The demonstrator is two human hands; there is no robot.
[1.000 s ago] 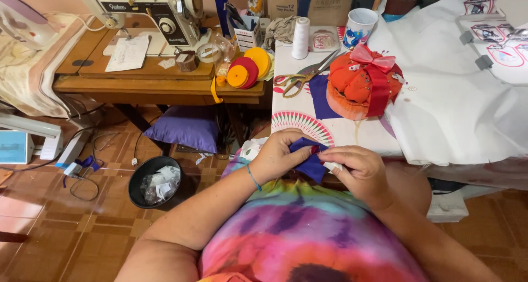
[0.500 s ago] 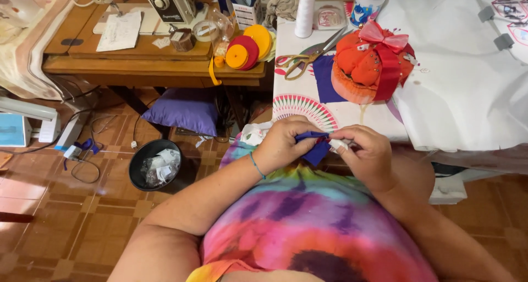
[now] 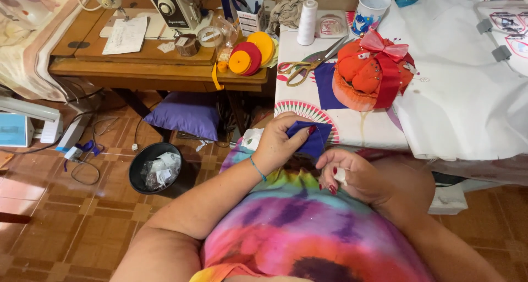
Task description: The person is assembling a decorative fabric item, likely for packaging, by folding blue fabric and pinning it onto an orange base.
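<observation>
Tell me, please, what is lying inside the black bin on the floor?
The black bin holds crumpled clear plastic and what look like pale scraps. Anything beneath that wad, and the bin's bottom, is covered and cannot be seen.

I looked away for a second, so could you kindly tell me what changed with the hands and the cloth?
The right hand drew back from the small dark blue fabric piece; whether it let go is unclear. The left hand still pinches the fabric. The orange pincushion and scissors stayed put.

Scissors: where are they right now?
Head view, upper centre: the scissors lie on the patterned table, left of the orange pincushion and below the white thread spool, away from both hands.
</observation>
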